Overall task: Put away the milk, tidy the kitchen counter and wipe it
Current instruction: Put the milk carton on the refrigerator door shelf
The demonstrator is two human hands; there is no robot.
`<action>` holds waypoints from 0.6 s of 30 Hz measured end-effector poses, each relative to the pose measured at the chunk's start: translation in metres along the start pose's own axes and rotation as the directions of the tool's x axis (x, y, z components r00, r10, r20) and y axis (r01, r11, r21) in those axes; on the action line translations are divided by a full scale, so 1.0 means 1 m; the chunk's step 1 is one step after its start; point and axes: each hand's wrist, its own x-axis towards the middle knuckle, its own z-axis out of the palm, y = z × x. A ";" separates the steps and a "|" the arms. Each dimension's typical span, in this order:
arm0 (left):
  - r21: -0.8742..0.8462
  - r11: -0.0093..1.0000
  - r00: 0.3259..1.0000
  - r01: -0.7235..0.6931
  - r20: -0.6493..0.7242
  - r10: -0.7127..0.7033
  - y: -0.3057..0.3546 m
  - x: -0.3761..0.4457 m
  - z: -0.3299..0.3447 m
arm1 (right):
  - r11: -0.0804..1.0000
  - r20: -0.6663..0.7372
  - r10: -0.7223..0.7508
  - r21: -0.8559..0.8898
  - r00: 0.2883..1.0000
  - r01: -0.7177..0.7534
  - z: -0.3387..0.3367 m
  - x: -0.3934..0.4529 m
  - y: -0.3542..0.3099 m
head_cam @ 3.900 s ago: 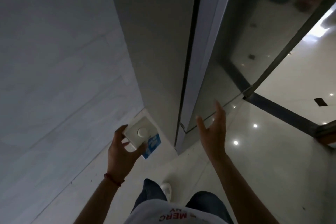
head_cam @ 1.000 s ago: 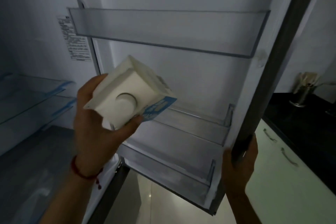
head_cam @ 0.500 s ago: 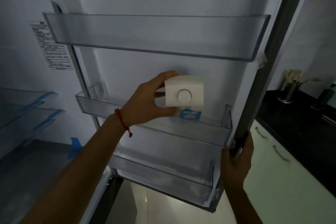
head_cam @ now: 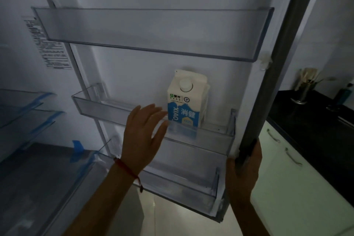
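Note:
A white and blue milk carton (head_cam: pixel 184 99) with a round white cap stands upright in the middle door shelf (head_cam: pixel 212 136) of the open fridge door (head_cam: pixel 283 74). My left hand (head_cam: pixel 142 136), with a red string at the wrist, hovers open just left of the carton, fingers spread and holding nothing. My right hand (head_cam: pixel 244 168) is wrapped around the grey outer edge of the door, low down.
Clear door shelves sit above (head_cam: pixel 153 30) and below (head_cam: pixel 182 189) the carton. Glass fridge shelves (head_cam: pixel 24 105) with blue tape lie at the left. At the right a black counter (head_cam: pixel 316 120) carries a utensil holder (head_cam: pixel 304 90), over pale cabinet drawers (head_cam: pixel 287 178).
My left hand has set the carton upright in the middle door shelf and let go, drawing back to the left. My right hand keeps its hold on the door edge.

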 end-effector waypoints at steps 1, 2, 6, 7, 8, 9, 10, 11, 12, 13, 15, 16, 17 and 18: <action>0.035 0.999 0.999 -0.035 -0.004 0.035 -0.001 -0.007 0.003 | 1.000 0.003 0.008 -0.004 1.000 -0.008 -0.001 -0.002 0.001; 0.041 0.998 0.999 -0.049 -0.011 0.050 -0.003 -0.011 0.004 | 1.000 -0.001 0.008 -0.009 1.000 -0.008 -0.001 -0.005 0.002; 0.009 1.000 0.999 -0.029 -0.025 0.029 -0.009 -0.020 -0.001 | 0.997 -0.042 -0.073 -0.028 0.996 0.071 -0.004 -0.021 0.002; 0.004 1.000 1.000 -0.012 -0.019 0.012 -0.010 -0.022 -0.004 | 0.997 -0.046 -0.079 -0.026 0.996 0.078 -0.005 -0.027 0.001; -0.003 1.000 1.000 0.005 -0.011 -0.005 -0.010 -0.024 -0.008 | 0.996 -0.046 -0.085 -0.025 0.995 0.084 -0.006 -0.034 0.000; -0.009 1.000 1.000 0.014 -0.009 -0.015 -0.011 -0.026 -0.012 | 0.995 -0.045 -0.092 -0.027 0.995 0.091 -0.009 -0.041 -0.001; -0.013 1.000 1.000 0.013 -0.014 -0.013 -0.011 -0.029 -0.017 | 0.995 -0.045 -0.100 -0.034 0.994 0.098 -0.011 -0.048 -0.003; -0.018 1.000 1.000 0.007 -0.022 -0.007 -0.012 -0.032 -0.023 | 0.994 -0.044 -0.105 -0.044 0.994 0.103 -0.013 -0.056 -0.006; -0.021 1.000 1.000 0.005 -0.026 -0.005 -0.013 -0.035 -0.028 | 0.993 -0.039 -0.106 -0.053 0.994 0.104 -0.015 -0.063 -0.008; -0.028 1.000 1.000 0.010 -0.023 -0.010 -0.013 -0.038 -0.034 | 0.993 -0.031 -0.107 -0.062 0.994 0.105 -0.018 -0.070 -0.011; -0.050 0.998 0.999 0.037 -0.002 -0.037 -0.015 -0.044 -0.047 | 0.986 -0.021 -0.145 -0.090 0.989 0.142 -0.022 -0.087 -0.016; -0.060 0.997 0.999 0.053 0.012 -0.053 -0.016 -0.048 -0.054 | 0.978 -0.027 -0.178 -0.111 0.984 0.174 -0.025 -0.096 -0.018; -0.065 0.996 0.998 0.066 0.027 -0.065 -0.017 -0.053 -0.062 | 0.971 -0.041 -0.211 -0.128 0.977 0.204 -0.028 -0.105 -0.022; -0.068 0.995 0.996 0.076 0.046 -0.072 -0.018 -0.057 -0.071 | 0.965 -0.055 -0.238 -0.128 0.970 0.230 -0.032 -0.114 -0.027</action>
